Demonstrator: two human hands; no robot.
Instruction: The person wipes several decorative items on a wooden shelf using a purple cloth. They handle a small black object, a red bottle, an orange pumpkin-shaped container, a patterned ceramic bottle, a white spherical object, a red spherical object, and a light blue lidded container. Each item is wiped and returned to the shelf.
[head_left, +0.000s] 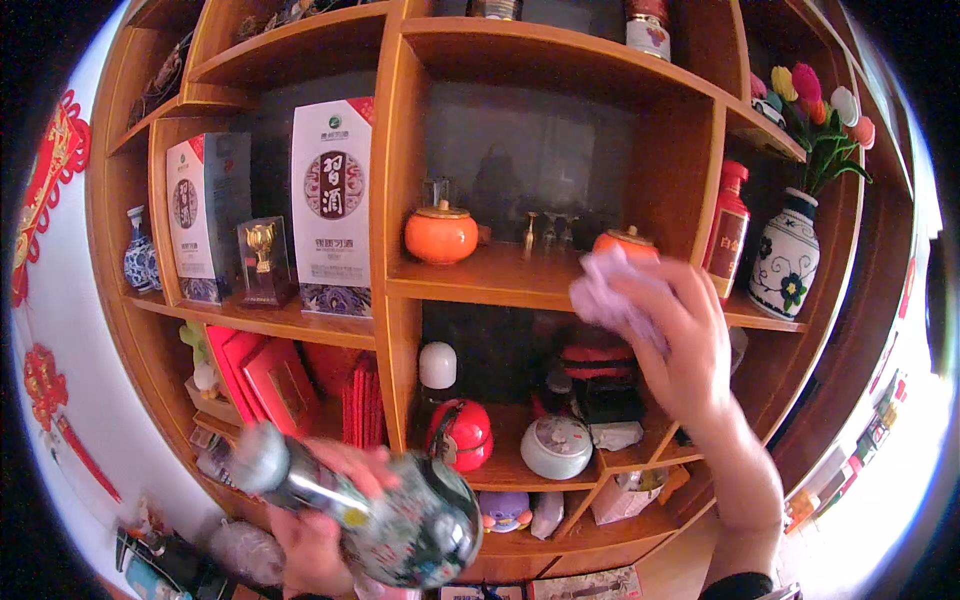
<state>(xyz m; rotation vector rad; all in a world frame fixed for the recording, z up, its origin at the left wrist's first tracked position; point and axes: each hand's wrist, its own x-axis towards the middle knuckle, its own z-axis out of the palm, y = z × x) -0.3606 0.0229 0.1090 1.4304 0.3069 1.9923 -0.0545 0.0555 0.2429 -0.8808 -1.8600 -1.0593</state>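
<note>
My left hand (322, 517) grips the neck of a large dark patterned bottle (409, 517), which lies tilted with its capped end up to the left. A crumpled light purple cloth (622, 292) is in my right hand (682, 337), raised in front of the middle shelf (487, 289). The cloth and hand are blurred and partly cover an orange lidded jar (626, 241). Another orange lidded jar (441, 234) stands at the left of that shelf, with a small gold goblet (529, 234) and small glasses between the two jars.
Tall white liquor boxes (332, 202) stand in the left compartment beside a boxed gold trophy (261, 251). A red bottle (727, 232) and a patterned vase (786, 255) with tulips stand right. Below are a red round jar (461, 435) and a pale lidded jar (556, 448).
</note>
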